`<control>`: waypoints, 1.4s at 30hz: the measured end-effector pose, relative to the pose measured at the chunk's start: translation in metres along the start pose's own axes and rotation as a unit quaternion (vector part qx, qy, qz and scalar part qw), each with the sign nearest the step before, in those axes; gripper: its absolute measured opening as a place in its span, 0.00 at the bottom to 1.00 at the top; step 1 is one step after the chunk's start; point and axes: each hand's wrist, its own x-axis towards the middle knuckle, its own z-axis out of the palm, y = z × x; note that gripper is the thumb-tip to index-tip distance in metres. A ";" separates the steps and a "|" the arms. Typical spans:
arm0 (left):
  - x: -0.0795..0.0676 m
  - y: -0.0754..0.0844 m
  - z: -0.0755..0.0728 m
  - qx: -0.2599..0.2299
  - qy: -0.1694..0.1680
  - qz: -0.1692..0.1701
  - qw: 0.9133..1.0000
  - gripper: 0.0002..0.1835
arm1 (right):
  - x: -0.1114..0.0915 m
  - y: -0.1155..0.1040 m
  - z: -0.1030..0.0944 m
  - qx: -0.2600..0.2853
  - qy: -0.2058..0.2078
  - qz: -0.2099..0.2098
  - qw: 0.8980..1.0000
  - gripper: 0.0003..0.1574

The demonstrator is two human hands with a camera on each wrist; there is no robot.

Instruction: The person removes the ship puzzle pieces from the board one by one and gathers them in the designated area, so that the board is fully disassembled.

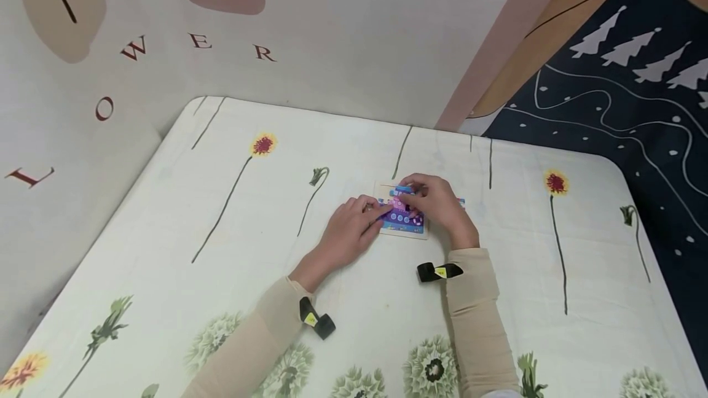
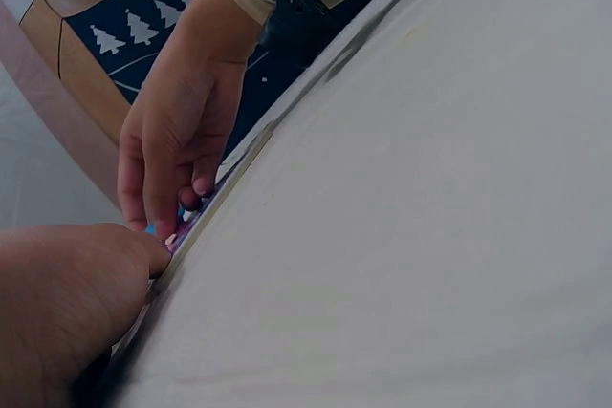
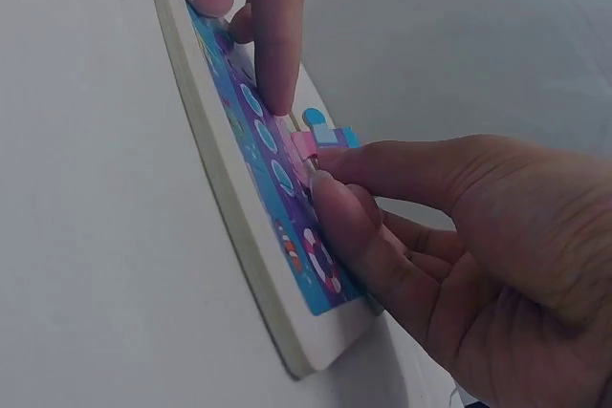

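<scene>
Flat pink puzzle piece (image 3: 303,143): pinched from the right by the right hand's (image 1: 435,199) fingers. Pale-rimmed rectangular puzzle board (image 3: 323,343), beneath: touched at left by the left hand (image 1: 348,230), index extended.

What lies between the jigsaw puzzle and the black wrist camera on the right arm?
Only a bare white stretch of tablecloth shows between the jigsaw puzzle and that wrist camera in the head view.
</scene>
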 end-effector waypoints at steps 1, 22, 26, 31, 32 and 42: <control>0.000 0.000 0.000 0.000 0.000 -0.001 1.000 0.21 | 0.000 0.000 -0.001 -0.002 0.001 -0.002 1.000 0.15; 0.000 0.003 0.004 0.000 -0.005 -0.001 1.000 0.21 | -0.029 0.017 -0.045 0.092 0.087 0.014 0.992 0.16; 0.000 0.001 0.004 0.000 0.001 -0.004 1.000 0.21 | -0.049 0.034 -0.070 0.082 0.093 0.033 0.992 0.18; 0.000 0.000 0.004 0.000 0.000 -0.004 1.000 0.21 | -0.068 0.060 -0.100 0.054 0.084 0.082 0.992 0.21; 0.000 0.000 0.004 -0.001 0.000 -0.003 1.000 0.21 | -0.071 0.065 -0.105 0.049 0.080 0.092 0.991 0.21; -0.001 0.000 0.002 -0.006 0.000 -0.006 1.000 0.21 | -0.071 0.088 -0.121 0.013 0.036 0.143 0.989 0.22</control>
